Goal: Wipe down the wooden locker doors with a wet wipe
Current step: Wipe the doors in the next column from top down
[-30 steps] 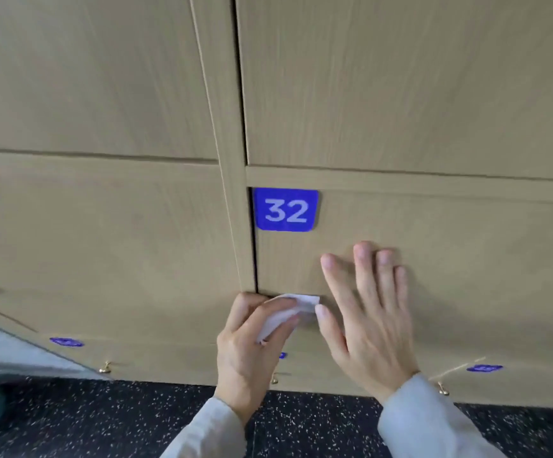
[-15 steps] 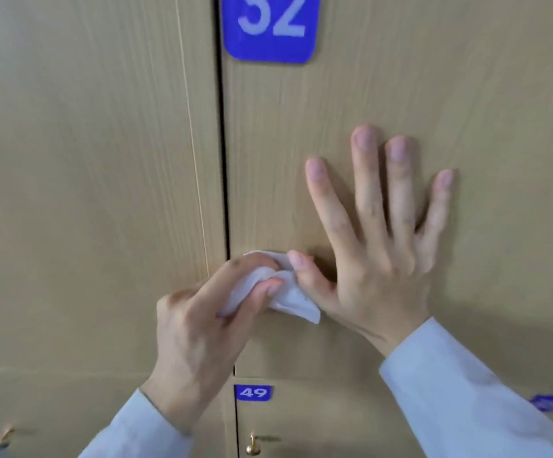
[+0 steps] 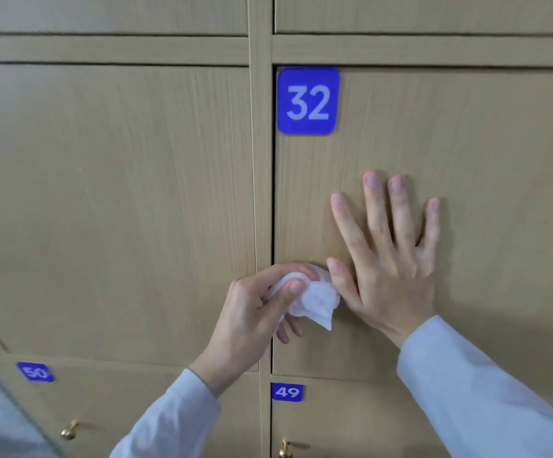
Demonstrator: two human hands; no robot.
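The left hand pinches a crumpled white wet wipe below the blue square "32" plate; the right hand lies flat, fingers spread, on the light wooden locker door. Brass knobs sit lower.

Wipe left of right hand — on door 32.

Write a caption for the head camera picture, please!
Left hand wipes locker 32's door with a wet wipe.
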